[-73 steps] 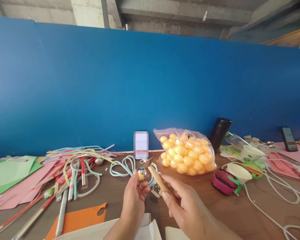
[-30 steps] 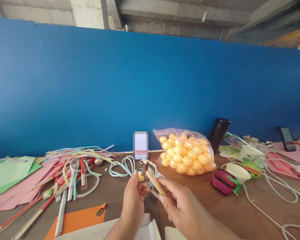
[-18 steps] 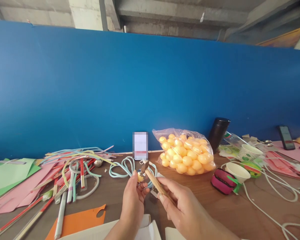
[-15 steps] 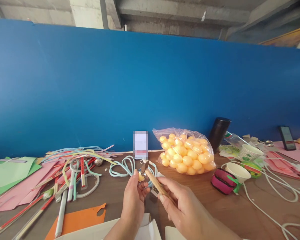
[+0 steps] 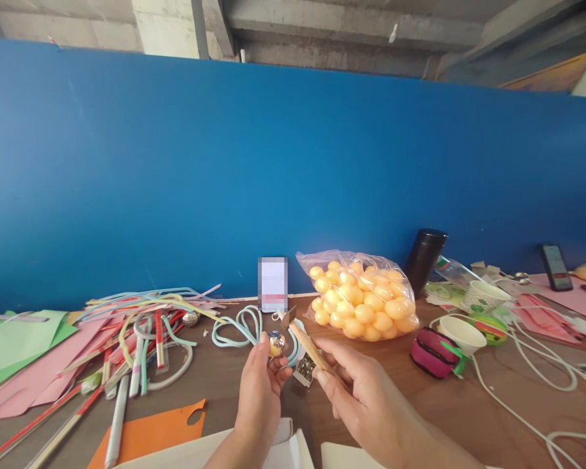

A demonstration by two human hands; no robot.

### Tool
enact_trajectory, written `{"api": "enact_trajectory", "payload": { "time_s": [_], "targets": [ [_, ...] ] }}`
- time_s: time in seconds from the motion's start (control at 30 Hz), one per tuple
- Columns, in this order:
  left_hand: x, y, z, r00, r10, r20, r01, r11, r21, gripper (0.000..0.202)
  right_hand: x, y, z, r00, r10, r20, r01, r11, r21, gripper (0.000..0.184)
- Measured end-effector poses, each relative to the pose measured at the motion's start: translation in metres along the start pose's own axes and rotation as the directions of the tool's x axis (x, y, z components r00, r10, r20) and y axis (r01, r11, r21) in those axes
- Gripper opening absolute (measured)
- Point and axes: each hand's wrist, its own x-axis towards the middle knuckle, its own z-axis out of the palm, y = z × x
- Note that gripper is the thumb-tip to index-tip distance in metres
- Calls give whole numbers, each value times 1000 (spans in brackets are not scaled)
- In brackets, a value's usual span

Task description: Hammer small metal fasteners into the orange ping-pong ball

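Between the fingertips and thumb of my left hand is a small shiny metallic ball, gold and silver in colour. My right hand is closed round the wooden handle of a small hammer. Its dark head points up and sits just above and to the right of the ball, apart from it. Behind my hands, a small open box of tiny dark pieces is partly hidden by the hammer and fingers. Loops of pale blue cord lie beyond my left hand.
A clear bag of orange balls stands behind my right hand, beside a black bottle. Left are piled straws and cords and orange paper. Rightward are a magenta pouch, a paper cup and white cables.
The hammer head has lifted off the ball, up and to the right, so more of the ball and the small box shows. My left hand stays almost in place.
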Motion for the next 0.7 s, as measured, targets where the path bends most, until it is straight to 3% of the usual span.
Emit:
{"api": "enact_trajectory", "payload": {
  "time_s": [0.17, 0.37, 0.57, 0.7],
  "targets": [
    [2, -2, -3, 1000, 0, 15, 0, 1000, 12, 23, -1, -4, 2, 999, -46, 25, 46, 999, -7, 39],
    [5, -5, -6, 997, 2, 80, -2, 1000, -1, 25, -2, -6, 8, 989, -49, 137, 58, 997, -57, 41],
    [5, -3, -3, 997, -2, 80, 1, 1000, 10, 25, -2, -1, 9, 993, -94, 76, 95, 996, -2, 46],
    [5, -3, -5, 997, -1, 71, 1, 1000, -10, 23, -2, -3, 8, 990, -78, 119, 82, 996, -28, 43]
  ]
}}
